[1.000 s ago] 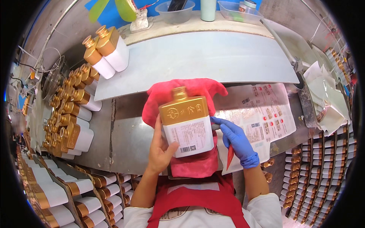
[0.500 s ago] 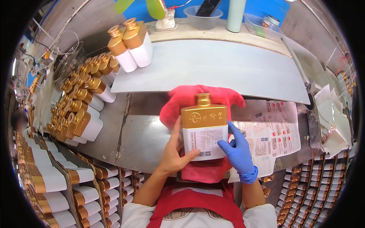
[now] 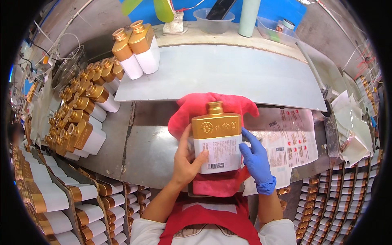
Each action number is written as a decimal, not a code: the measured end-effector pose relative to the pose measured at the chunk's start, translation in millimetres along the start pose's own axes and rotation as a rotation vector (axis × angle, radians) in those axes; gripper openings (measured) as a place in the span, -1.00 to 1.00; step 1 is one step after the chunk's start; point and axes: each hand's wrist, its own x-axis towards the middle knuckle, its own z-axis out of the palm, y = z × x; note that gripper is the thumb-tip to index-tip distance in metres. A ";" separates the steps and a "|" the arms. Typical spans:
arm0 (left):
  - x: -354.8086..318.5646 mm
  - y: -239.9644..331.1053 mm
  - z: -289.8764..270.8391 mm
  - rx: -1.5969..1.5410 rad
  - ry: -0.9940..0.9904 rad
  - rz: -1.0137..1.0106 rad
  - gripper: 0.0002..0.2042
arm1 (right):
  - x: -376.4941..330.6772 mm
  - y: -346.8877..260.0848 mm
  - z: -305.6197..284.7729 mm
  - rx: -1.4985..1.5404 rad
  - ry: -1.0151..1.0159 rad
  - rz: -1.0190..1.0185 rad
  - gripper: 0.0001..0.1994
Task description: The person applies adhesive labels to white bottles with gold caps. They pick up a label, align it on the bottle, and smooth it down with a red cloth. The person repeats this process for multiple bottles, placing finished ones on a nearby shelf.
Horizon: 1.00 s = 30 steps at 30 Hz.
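A flat bottle [image 3: 217, 149] with a gold shoulder and neck and a white lower body stands upright between my hands, its printed face toward me. My bare left hand [image 3: 187, 161] grips its left side, thumb on the white front. In a blue glove, my right hand [image 3: 258, 161] holds the right edge, its thumb near the front corner. Behind and below the bottle, a red cloth [image 3: 183, 116] is bunched on the metal table [image 3: 151, 143]. A sheet of printed labels [image 3: 288, 151] lies to the right of my gloved hand.
Two similar bottles [image 3: 141, 51] stand on a raised grey board [image 3: 228, 71]. Many more gold-and-white bottles [image 3: 83, 118] crowd the left side. Racks of bottles [image 3: 53, 192] flank me below. A plastic bowl [image 3: 214, 22], a green flask [image 3: 248, 18] and a fan [image 3: 173, 24] sit at the back.
My right thumb has slid off the label area toward the bottle's right edge. My left thumb has also shifted slightly left and up. The whole view has moved a little.
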 end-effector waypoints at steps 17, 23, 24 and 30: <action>0.4 3.5 2.0 0.014 -0.045 -0.022 -0.13 | 0.9 -5.0 6.6 -0.043 -0.125 -0.079 -0.39; -0.6 0.2 -1.3 0.163 -0.089 -0.026 0.01 | 1.6 8.2 6.8 0.144 -0.198 -0.012 -0.34; -0.2 2.4 -1.7 0.161 -0.096 -0.037 0.01 | 1.4 8.8 7.3 0.171 -0.202 -0.002 -0.34; 0.7 5.2 -2.0 0.110 -0.112 -0.053 0.02 | 1.0 15.0 7.8 0.222 -0.216 0.003 -0.31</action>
